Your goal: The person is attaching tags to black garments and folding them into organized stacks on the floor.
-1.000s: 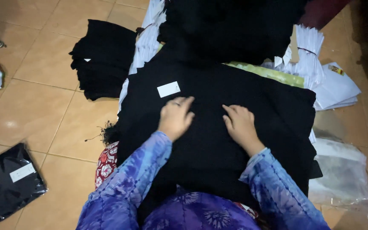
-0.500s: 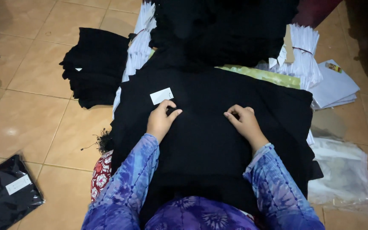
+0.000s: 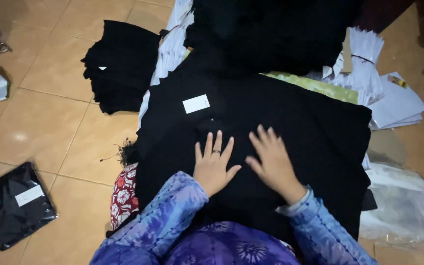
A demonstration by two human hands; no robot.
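A large black garment (image 3: 290,122) lies spread over my lap and a stack in front of me, with a small white label (image 3: 196,103) near its upper left. My left hand (image 3: 214,164), wearing a ring, lies flat on the cloth with fingers spread. My right hand (image 3: 271,159) rests flat beside it, fingers apart, palm down. Both hands press on the middle of the garment, below the label. My sleeves are blue and purple patterned.
A pile of folded black cloth (image 3: 121,66) sits on the tiled floor at upper left. A bagged black garment with a label (image 3: 15,203) lies lower left. White paper bundles (image 3: 369,59) and clear plastic bags (image 3: 401,206) lie to the right. A green board (image 3: 315,86) shows behind.
Both hands went from pinching the cloth near the label to lying flat with fingers spread, lower and closer together on the garment.
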